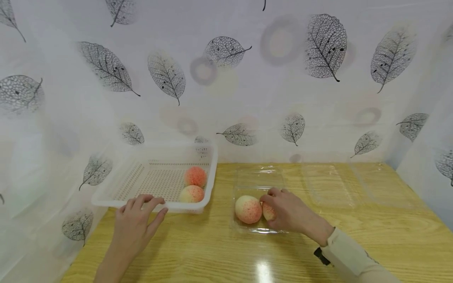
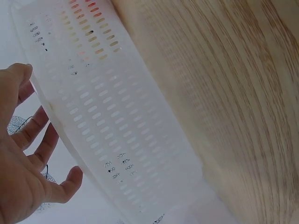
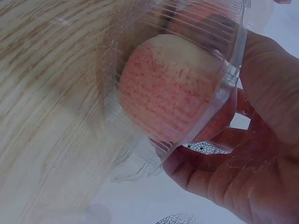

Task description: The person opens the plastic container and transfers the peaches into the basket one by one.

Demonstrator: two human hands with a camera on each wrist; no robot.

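Observation:
My right hand (image 1: 288,210) curls its fingers round a peach (image 1: 268,211), pale with red speckles, at the right side of a clear plastic box (image 1: 263,230). In the right wrist view this peach (image 3: 170,91) shows through the box wall. Beside it in the box sits another peach (image 1: 248,209). My left hand (image 1: 136,222) rests its loosely bent fingertips at the near rim of a white plastic basket (image 1: 209,196), holding nothing. Inside the basket's right end are a redder peach (image 1: 196,176) and a paler peach (image 1: 192,194).
The box's clear lid (image 1: 260,173) is folded back toward the wall. Further right on the wooden table (image 1: 198,251) lie two more clear boxes, one nearer (image 1: 329,184) and one farther right (image 1: 383,184). A leaf-printed sheet (image 1: 226,90) hangs behind and at the sides.

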